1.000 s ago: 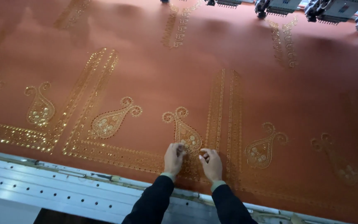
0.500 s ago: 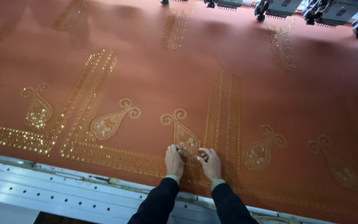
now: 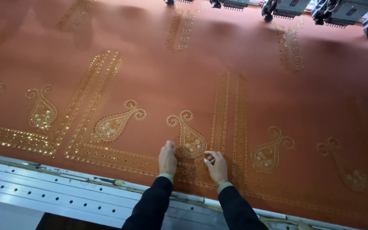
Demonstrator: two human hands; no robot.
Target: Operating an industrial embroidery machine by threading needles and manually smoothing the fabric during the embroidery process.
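A wide rust-orange cloth (image 3: pixel 201 64) with gold sequin embroidery lies stretched flat before me. My left hand (image 3: pixel 167 158) rests on the cloth beside a gold paisley motif (image 3: pixel 189 137), fingers curled and pressing down. My right hand (image 3: pixel 216 166) sits just right of that motif's base, its fingertips pinched together on the embroidery; whether a tiny thing is held between them is too small to tell. Both dark sleeves reach over the near edge.
A white metal frame rail (image 3: pixel 43 191) with holes runs along the near edge of the cloth. Embroidery machine heads (image 3: pixel 341 10) hang in a row at the far right. More gold paisleys (image 3: pixel 113 123) and border bands (image 3: pixel 228 115) cover the cloth.
Both hands stay at the same paisley with small finger movements. The view has shifted slightly.
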